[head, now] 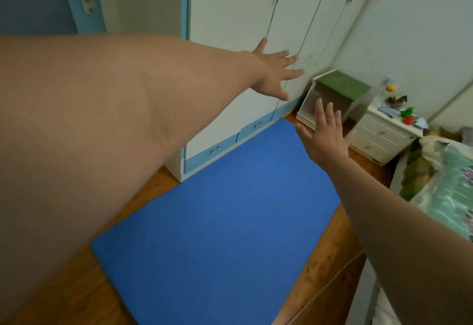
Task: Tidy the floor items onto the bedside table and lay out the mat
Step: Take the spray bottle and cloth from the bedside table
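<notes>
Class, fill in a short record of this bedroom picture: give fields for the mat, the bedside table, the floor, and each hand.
mat: blue mat lies flat, unrolled on the wooden floor beside the wardrobe
bedside table: white bedside table with drawers, small colourful items on top
floor: no loose items visible
left hand: left hand open, fingers spread, holding nothing
right hand: right hand open, fingers straight, holding nothing

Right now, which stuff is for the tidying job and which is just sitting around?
For the job:
blue mat, flat on the wooden floor
bedside table, with small colourful items on top
left hand and right hand, both open and empty

Just sitting around:
wardrobe
small open shelf unit
bed
</notes>
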A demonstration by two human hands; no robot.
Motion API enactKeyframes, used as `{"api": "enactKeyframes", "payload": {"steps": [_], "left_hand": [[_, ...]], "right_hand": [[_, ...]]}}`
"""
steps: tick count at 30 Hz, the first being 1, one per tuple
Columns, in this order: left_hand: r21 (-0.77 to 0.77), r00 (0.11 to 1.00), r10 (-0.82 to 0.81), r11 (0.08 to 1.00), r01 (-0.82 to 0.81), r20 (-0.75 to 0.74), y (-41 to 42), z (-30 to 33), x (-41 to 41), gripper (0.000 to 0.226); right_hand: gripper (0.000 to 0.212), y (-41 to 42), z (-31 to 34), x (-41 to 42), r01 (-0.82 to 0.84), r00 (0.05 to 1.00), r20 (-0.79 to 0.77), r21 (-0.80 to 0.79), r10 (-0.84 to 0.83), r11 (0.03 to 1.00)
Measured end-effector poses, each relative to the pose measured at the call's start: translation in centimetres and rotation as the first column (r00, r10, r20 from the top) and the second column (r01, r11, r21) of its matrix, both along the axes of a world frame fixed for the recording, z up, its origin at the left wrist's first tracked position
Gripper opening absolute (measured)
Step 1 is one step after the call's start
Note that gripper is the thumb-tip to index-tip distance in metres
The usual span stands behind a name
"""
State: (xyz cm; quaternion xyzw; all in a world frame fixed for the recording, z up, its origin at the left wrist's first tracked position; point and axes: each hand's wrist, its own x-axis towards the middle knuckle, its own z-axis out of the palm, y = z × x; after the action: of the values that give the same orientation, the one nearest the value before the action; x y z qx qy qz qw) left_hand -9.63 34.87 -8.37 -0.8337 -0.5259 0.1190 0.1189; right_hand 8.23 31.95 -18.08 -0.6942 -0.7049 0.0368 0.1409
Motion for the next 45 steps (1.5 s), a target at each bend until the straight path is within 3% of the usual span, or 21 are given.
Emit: {"api": "enactKeyframes", "payload": {"steps": [13,20,26,32,45], "left_hand": [[0.039,0.985,0.009,0.999,-0.016,0.170,-4.1,9.7,6.0,0.070],[0.065,0.891,-0.009,0.998,-0.023,0.455,-4.3,14.8,5.5,0.072],[0.167,0.843,-0.143,0.984,0.064,0.518,-4.2,19.3,6.6,0.072],[0.229,0.844,-0.248,0.961,0.154,0.475,-3.7,21.0,7.6,0.071],[0.101,0.854,-0.250,0.968,0.229,0.456,2.5,15.5,15.4,0.072]], "right_hand": [[0.070,-3.5,14.1,5.7,0.021,1.000,0.012,0.143,-0.023,0.990],[0.071,-4.4,22.7,6.0,0.091,0.995,0.001,0.282,-0.095,0.955],[0.071,-6.6,27.9,6.6,0.164,0.985,-0.004,0.371,-0.174,0.914],[0.071,-7.4,27.6,5.8,0.189,0.975,0.032,0.391,-0.218,0.901],[0.071,-4.2,23.3,13.8,0.299,0.950,-0.009,0.307,-0.312,0.903]]}}
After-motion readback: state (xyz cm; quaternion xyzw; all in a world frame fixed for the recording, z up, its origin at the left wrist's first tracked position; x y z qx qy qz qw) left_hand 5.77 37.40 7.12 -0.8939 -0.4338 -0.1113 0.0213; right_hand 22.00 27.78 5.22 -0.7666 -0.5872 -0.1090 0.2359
